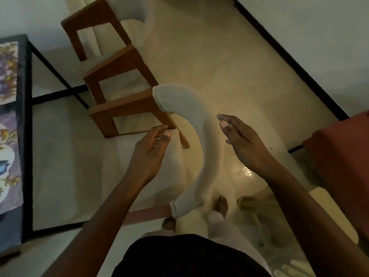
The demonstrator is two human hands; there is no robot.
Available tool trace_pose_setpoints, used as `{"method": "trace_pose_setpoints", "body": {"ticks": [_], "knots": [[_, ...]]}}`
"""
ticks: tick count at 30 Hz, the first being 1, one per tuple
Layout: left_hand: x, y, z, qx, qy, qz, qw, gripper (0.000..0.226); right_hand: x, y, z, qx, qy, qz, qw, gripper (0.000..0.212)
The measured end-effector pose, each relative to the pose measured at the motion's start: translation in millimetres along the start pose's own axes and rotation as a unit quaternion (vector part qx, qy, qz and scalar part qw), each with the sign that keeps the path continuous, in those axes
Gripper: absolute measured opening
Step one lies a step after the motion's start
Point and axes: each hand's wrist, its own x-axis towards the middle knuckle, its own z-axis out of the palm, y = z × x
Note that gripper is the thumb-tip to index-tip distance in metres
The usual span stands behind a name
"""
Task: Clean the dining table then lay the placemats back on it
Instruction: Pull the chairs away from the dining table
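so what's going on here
A person stands over a chair with a curved white backrest. The left hand and right hand are held either side of it, gripping nothing. Floral placemats lie on the glass table at the left edge.

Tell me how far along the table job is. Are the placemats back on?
Looks done: floral placemats lie on the glass dining table at the left edge; whether it was wiped cannot be told. In hand: nothing; left hand and right hand are open, either side of a white chair back. Left: perhaps the table's unseen part.
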Motion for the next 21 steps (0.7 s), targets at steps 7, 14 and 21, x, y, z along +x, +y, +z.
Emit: {"method": "trace_pose_setpoints", "body": {"ticks": [7, 14, 21], "knots": [[27.2, 2.3, 55.4, -0.032, 0.151, -0.133, 0.979, 0.036, 121.5, 51.5, -64.7, -0.020, -0.153, -0.026, 0.988, 0.047], [-0.5, -7.9, 102.4, -0.054, 0.273, -0.275, 0.920, 0.034, 204.4, 62.1, -98.1, -0.094, -0.257, -0.054, 0.960, 0.045], [-57.5, -25.4, 143.4, -0.072, 0.390, -0.425, 0.813, 0.062, 280.8, 42.2, -45.6, -0.174, -0.367, -0.149, 0.901, 0.053]]}}
